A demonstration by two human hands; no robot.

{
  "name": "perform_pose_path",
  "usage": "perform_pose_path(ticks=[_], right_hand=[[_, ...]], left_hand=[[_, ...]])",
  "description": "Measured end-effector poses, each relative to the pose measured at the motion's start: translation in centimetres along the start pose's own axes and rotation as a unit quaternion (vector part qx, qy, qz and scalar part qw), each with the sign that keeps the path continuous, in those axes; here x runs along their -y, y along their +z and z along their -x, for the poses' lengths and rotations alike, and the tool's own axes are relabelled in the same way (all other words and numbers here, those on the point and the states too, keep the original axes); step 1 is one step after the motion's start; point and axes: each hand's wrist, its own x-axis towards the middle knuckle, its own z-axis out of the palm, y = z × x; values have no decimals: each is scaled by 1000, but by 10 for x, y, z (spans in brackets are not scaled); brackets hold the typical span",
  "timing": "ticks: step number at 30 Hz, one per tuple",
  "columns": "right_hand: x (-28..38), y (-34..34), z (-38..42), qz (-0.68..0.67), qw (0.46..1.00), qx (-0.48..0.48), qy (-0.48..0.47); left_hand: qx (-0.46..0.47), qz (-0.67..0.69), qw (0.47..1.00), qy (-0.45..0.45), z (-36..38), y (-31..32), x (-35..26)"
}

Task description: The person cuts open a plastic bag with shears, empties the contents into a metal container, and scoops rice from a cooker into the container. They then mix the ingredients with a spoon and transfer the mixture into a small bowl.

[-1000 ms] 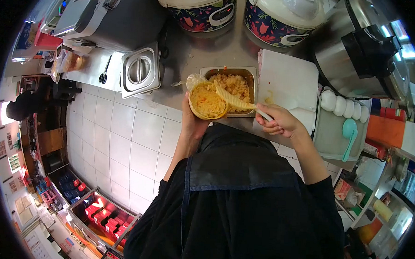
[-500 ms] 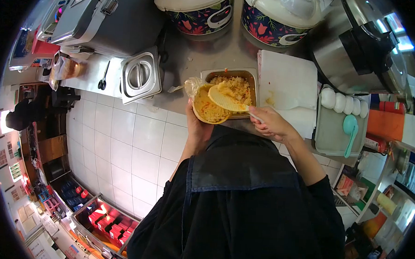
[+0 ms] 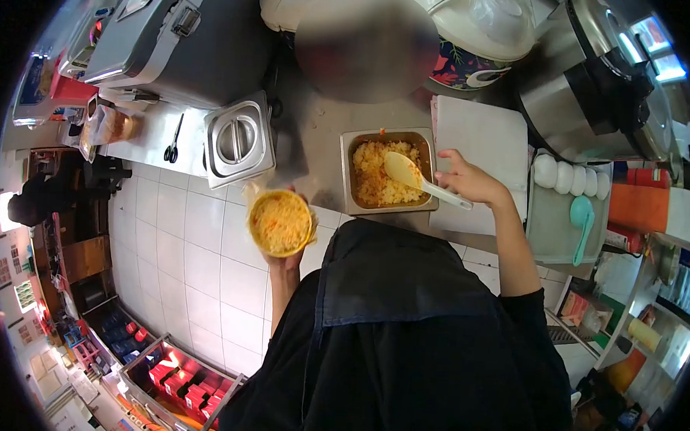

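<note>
A round yellow bowl [image 3: 312,231] full of orange-flecked rice sits in my left hand [image 3: 287,261], held out over the tiled floor to the left of the counter. Clear plastic shows around the bowl's edge. My right hand [image 3: 473,180] is open, its fingers spread just above the handle of a pale rice paddle [image 3: 402,170]. The paddle's blade lies on the rice [image 3: 371,180] in a rectangular steel pan [image 3: 348,169], and its handle sticks out over the pan's right rim.
White paper sheets [image 3: 487,129] lie right of the pan. Farther right, a grey tray [image 3: 548,232] holds several white rolls [image 3: 564,175] and a turquoise spoon [image 3: 582,226]. To the left are a lidded steel container [image 3: 259,146] and scissors [image 3: 172,150]. Big cookers [image 3: 471,59] stand behind.
My left hand has carried the bowl left and down, away from the pan. My right hand has let go of the rice paddle, which now rests in the pan.
</note>
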Motion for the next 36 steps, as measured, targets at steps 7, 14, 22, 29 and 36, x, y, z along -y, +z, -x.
perform_pose_path(ticks=[7,14,22,29,36], right_hand=[[10,65,-36,-265,962,-28,66],[27,70,-44,-199,976,-84,-14],[-76,-18,52,387,870,-291,96],[-78,-30,76,238,921,-309,-3],[-82,-7,66,278,898,-341,5]], left_hand=[[-21,64,998,5,7,-1,-25],[18,7,999,-50,-14,16,-32],[-3,-3,998,-66,-22,14,-37],[-3,-27,995,-98,-21,13,-40],[-21,-44,996,-73,-15,3,-48]])
